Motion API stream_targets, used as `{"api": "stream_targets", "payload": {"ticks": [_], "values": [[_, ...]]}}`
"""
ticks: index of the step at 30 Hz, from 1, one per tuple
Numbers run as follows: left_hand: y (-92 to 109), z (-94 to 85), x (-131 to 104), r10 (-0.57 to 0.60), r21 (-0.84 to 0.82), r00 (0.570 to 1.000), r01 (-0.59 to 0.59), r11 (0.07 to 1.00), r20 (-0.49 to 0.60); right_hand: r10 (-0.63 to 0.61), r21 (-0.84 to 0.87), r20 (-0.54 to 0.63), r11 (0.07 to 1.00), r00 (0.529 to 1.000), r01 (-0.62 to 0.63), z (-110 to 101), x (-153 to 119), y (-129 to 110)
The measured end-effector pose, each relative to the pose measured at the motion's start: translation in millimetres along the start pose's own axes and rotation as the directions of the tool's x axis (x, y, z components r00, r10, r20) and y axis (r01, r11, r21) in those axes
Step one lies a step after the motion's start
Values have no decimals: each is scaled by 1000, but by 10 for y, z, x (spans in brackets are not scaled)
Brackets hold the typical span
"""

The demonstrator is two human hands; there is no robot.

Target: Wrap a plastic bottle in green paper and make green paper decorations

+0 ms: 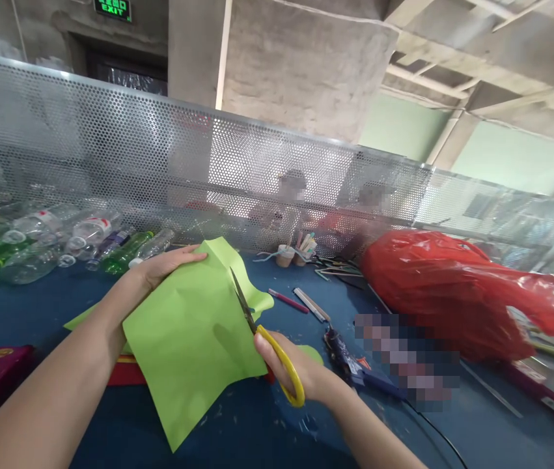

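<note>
A sheet of light green paper [193,326] is held up over the blue table, its right edge cut in a wavy line. My left hand [179,259] grips the sheet at its upper left edge, with most of the fingers hidden behind it. My right hand [289,365] is closed around the yellow handles of a pair of scissors [286,371]. The dark blades point up and left, lying at the paper near its right side. Under the sheet, part of something red [127,372] shows, and more green paper [81,317] lies to the left.
Several plastic bottles [86,234] lie at the back left. Two cups [285,255] with pens stand by the perforated metal screen [159,143]. A blue glue gun [355,368] with a cord, a pen [288,300] and a red plastic bag [428,293] lie to the right.
</note>
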State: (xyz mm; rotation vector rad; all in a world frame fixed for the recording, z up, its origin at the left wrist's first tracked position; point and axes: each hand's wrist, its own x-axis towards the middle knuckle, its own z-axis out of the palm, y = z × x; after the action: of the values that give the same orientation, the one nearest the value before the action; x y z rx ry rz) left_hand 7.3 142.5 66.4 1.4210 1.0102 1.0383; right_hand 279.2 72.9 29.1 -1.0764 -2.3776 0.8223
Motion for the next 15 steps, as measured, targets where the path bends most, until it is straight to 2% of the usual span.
{"api": "stream_targets", "payload": {"ticks": [3, 5, 11, 15], "values": [[34, -55, 29, -108, -79, 993, 111, 991, 48, 120, 135, 109, 982, 987, -134, -17, -26, -16], [63, -82, 31, -122, -72, 992, 124, 990, 27, 178, 164, 147, 966, 973, -201, -31, -40, -30], [106, -78, -24, -127, -51, 991, 130, 990, 52, 246, 204, 156, 940, 957, -275, 10, 3, -44], [124, -58, -46, -140, -31, 990, 140, 990, 6, 182, 220, 95, 955, 979, -199, 72, 33, -27]]}}
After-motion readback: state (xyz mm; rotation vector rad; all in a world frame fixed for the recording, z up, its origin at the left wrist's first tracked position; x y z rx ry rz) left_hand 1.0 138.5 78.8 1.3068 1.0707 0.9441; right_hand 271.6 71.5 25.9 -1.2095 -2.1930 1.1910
